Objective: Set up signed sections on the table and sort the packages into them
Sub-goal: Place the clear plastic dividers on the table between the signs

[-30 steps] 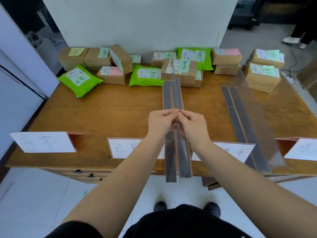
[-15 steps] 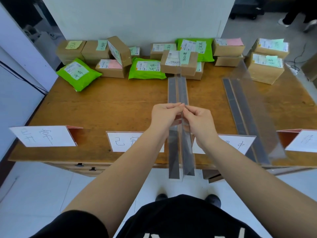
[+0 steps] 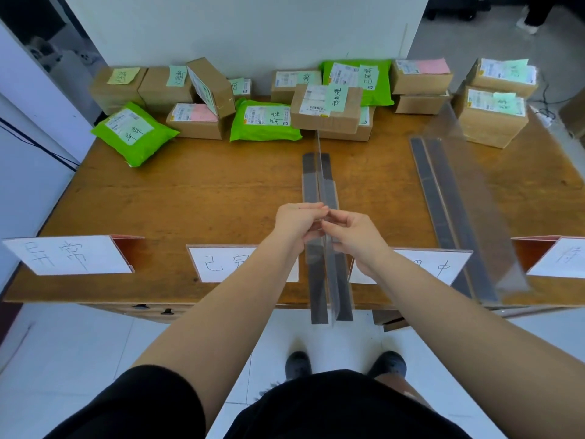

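Observation:
A clear acrylic divider [image 3: 319,182] with dark base strips stands lengthwise on the middle of the wooden table [image 3: 196,191], its near end overhanging the front edge. My left hand [image 3: 299,221] and my right hand [image 3: 354,232] pinch its upright top edge from either side. A second clear divider [image 3: 456,198] stands to the right. Several white signs with handwriting stand along the front edge: far left [image 3: 68,255], centre-left [image 3: 224,264], centre-right [image 3: 437,267], far right [image 3: 566,258]. Brown boxes such as one box [image 3: 326,109] and green mailer bags, one at left [image 3: 133,131], line the back.
A white wall stands behind the table and a white partition at the left. A cable lies on the floor at the far right, where a person's shoes show. My own shoes are below the table's front edge.
The divider has slid a little toward me along the table, its far end now farther from the boxes. Both hands keep their pinch on the top edge.

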